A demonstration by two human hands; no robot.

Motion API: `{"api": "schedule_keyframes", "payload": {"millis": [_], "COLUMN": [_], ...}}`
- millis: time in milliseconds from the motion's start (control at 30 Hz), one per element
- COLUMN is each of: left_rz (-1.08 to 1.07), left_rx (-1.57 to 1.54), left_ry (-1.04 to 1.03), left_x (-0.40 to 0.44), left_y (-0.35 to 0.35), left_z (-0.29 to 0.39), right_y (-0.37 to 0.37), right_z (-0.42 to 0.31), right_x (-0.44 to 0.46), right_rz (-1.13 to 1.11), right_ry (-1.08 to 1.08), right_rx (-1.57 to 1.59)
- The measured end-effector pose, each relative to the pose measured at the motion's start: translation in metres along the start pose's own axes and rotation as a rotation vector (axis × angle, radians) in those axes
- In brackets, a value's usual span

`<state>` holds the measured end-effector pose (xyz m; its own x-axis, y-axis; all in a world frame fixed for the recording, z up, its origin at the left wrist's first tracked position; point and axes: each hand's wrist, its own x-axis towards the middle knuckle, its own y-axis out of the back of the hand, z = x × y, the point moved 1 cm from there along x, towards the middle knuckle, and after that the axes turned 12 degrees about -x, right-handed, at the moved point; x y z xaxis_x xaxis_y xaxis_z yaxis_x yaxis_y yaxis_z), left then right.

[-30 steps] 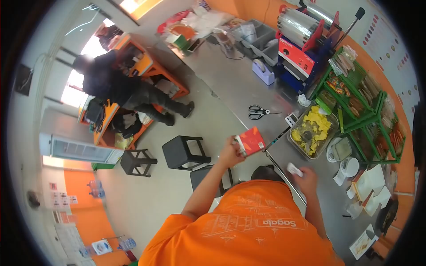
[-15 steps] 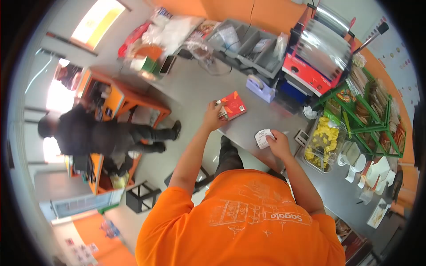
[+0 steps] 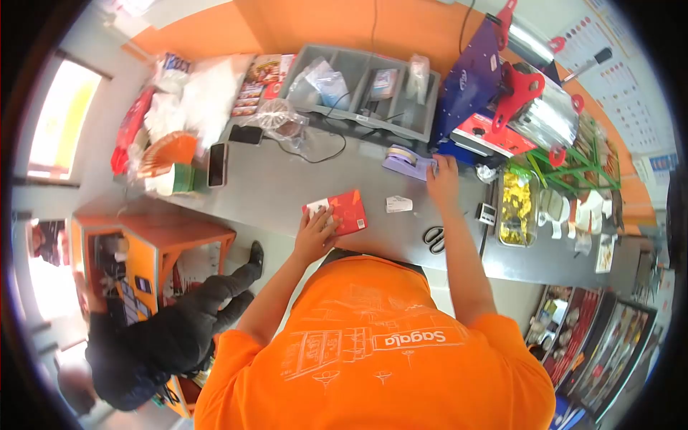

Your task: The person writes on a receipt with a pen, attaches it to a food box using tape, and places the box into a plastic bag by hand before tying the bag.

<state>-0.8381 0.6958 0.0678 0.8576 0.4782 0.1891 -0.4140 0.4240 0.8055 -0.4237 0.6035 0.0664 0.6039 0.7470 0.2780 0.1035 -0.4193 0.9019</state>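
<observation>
A small red box [image 3: 350, 213] with a printed code lies on the metal counter near its front edge. My left hand [image 3: 319, 231] holds its left side, fingers over the top. At the back of the counter stands a light purple tape dispenser [image 3: 407, 163] with a roll in it. My right hand [image 3: 443, 175] has its fingers closed at the dispenser's right end; whether a strip of tape is between them I cannot make out. Between my hands a white printed paper slip [image 3: 399, 204] lies flat. Black-handled scissors [image 3: 434, 240] rest near the front edge, left of my right forearm.
A grey divided tray [image 3: 358, 118] and a red and blue machine [image 3: 480, 125] stand along the wall. Two phones, one of them a phone [image 3: 217, 165] by plastic bags, lie at left. A clear container [image 3: 517, 208] of yellow pieces stands right. Another person [image 3: 165, 333] is at left.
My right hand has let go of the paper slip, which now lies on the counter, and has reached the tape dispenser. My left hand stays on the red box. The view has turned.
</observation>
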Motion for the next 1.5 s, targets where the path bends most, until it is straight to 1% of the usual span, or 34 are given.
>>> {"api": "schedule_keyframes", "payload": {"millis": [67,167,267,367,467,567,667,767,867,967,1067,1167,1267,1367,1467,1500], "left_rz": [-0.035,-0.09,-0.081,-0.061,-0.052,-0.01,0.016,0.064,0.093,0.11,0.126,0.11,0.106,0.096,0.127,0.133], "left_rx": [-0.026,-0.037,-0.09,-0.137,-0.149,-0.142,-0.162,-0.16,-0.158,-0.148,-0.141,-0.132,-0.147,-0.144,-0.151,-0.152], "left_ry": [-0.049,-0.113,-0.12,-0.101,-0.056,-0.017,0.027,0.062,0.074,0.082,0.087,0.101,0.105,0.102,0.082,0.072], "left_x": [-0.005,-0.008,0.0,0.007,0.011,0.012,0.015,0.017,0.018,0.018,0.019,0.019,0.021,0.02,0.019,0.02], "left_y": [-0.001,-0.012,-0.017,-0.016,-0.015,-0.024,-0.024,-0.035,-0.04,-0.043,-0.043,-0.043,-0.04,-0.041,-0.042,-0.043], "left_z": [0.006,0.005,0.007,0.014,0.025,0.033,0.041,0.041,0.042,0.042,0.045,0.047,0.05,0.049,0.049,0.049], "right_y": [-0.007,-0.02,-0.024,-0.003,-0.021,-0.023,-0.02,-0.011,-0.003,-0.007,-0.017,-0.019,-0.006,-0.008,-0.032,-0.036], "right_z": [0.028,0.046,0.052,0.034,0.057,0.076,0.095,0.108,0.111,0.12,0.123,0.123,0.116,0.113,0.122,0.13], "right_x": [0.028,0.065,0.091,0.102,0.101,0.095,0.075,0.064,0.055,0.05,0.044,0.038,0.043,0.043,0.038,0.033], "right_rz": [-0.068,-0.621,-0.923,-0.98,-0.98,-0.989,-0.955,-0.95,-0.831,-0.723,-0.693,-0.878,-0.839,-0.76,-0.626,-0.565], "right_ry": [0.249,0.198,0.204,0.142,0.136,0.086,-0.237,-0.167,-0.004,0.222,0.271,-0.153,-0.085,-0.076,0.063,0.061], "right_rx": [-0.021,0.024,0.036,0.009,0.107,0.192,0.79,0.733,0.435,0.275,0.308,0.664,0.604,0.611,0.208,0.189]}}
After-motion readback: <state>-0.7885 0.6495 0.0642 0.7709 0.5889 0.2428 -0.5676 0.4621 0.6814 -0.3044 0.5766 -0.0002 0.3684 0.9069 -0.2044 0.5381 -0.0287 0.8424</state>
